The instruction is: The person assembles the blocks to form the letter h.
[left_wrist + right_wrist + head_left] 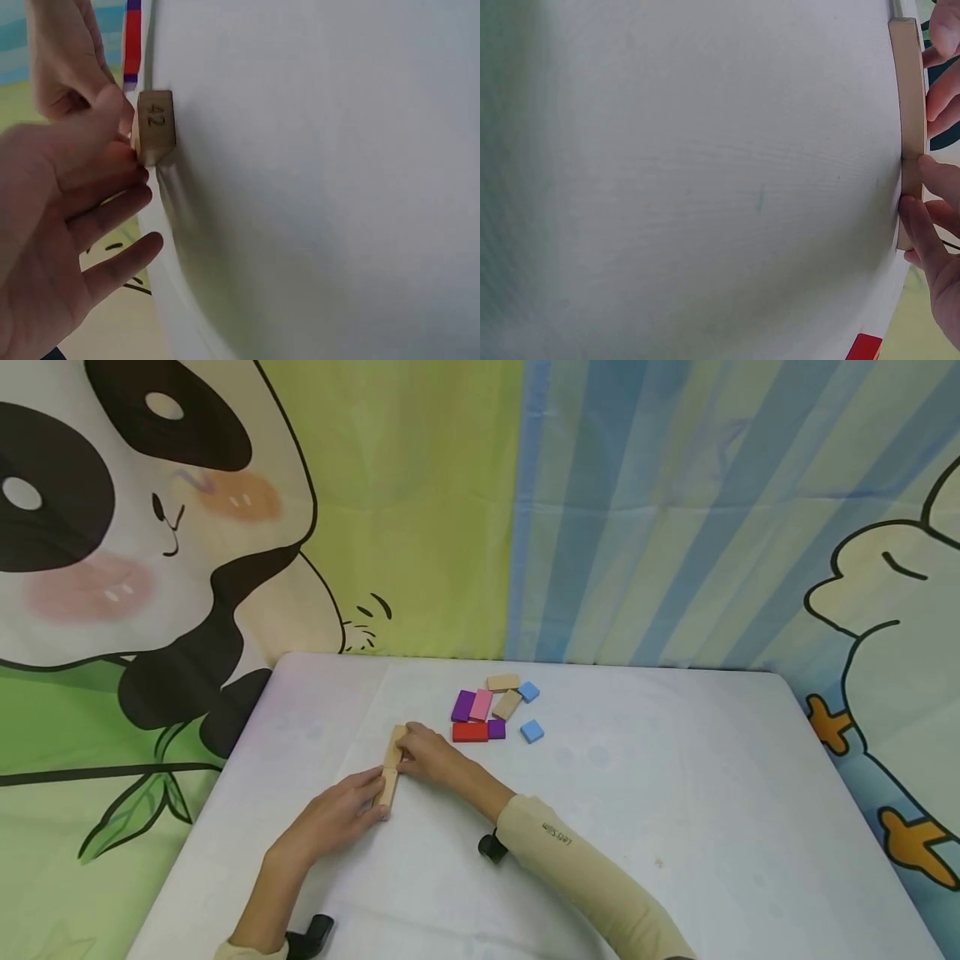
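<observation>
Two plain wooden blocks form a line end to end on the white tabletop, left of centre in the head view. My right hand (433,757) pinches the far wooden block (394,744), its fingertips near where the two meet. With fingers fairly straight, my left hand (339,812) touches the left side of the near wooden block (387,790). In the left wrist view the near block (156,120) shows an end marked 42, and the lower fingers of the left hand (52,217) spread apart. The right wrist view shows the near block's long side (910,90) uncovered.
Right of the hands lie a red block (470,732), a pink block (482,704), purple blocks (463,705), wooden blocks (503,682) and two blue blocks (532,731). Behind the white table (675,760) hangs a curtain (420,527) with cartoon prints.
</observation>
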`<state>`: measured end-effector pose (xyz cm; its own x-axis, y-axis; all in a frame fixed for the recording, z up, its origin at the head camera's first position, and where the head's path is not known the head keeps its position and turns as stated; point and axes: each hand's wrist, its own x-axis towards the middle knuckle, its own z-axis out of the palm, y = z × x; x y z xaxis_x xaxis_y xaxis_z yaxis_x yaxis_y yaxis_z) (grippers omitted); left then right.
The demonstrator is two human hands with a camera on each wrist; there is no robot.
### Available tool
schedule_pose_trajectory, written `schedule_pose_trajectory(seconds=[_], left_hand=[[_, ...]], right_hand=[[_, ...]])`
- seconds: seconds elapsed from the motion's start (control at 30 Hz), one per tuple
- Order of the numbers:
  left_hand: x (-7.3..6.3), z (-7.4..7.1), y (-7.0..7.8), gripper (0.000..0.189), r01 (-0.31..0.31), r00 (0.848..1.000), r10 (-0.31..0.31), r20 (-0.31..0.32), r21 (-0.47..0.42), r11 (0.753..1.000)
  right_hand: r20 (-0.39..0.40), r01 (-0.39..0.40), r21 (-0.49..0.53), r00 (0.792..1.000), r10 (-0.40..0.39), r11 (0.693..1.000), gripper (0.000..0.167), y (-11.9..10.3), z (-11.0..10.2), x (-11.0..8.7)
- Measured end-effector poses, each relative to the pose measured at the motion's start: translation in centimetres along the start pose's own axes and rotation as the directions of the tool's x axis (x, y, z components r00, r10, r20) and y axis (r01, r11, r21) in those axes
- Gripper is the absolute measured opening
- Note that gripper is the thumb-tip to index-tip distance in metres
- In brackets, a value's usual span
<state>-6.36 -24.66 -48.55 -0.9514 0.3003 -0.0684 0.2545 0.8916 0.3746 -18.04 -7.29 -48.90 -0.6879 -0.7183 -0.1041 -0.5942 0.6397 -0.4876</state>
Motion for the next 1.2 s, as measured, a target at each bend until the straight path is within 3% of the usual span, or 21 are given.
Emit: schedule_pose_trajectory(seconds=[0.3,0.73,1.2], left_hand=[[0.3,0.0,0.2,0.058,0.038,0.999,-0.038,-0.015,0.002,0.999],[0.5,-0.1,0.0,0.063,-0.035,0.998,0.040,-0.058,0.082,0.996],[2.3,-0.9,0.3,0.059,-0.020,1.000,0.020,-0.001,0.140,0.990]], right_hand=[[-0.042,0.043,-0.018,0.998,-0.043,0.999,0.035,0.1,0.0,-0.1],[-0.056,0.075,0.000,0.996,-0.075,0.997,0.034,0.2,0.2,0.0],[-0.027,0.052,0.079,0.998,-0.050,0.996,0.031,1.2,-1.0,0.2]])
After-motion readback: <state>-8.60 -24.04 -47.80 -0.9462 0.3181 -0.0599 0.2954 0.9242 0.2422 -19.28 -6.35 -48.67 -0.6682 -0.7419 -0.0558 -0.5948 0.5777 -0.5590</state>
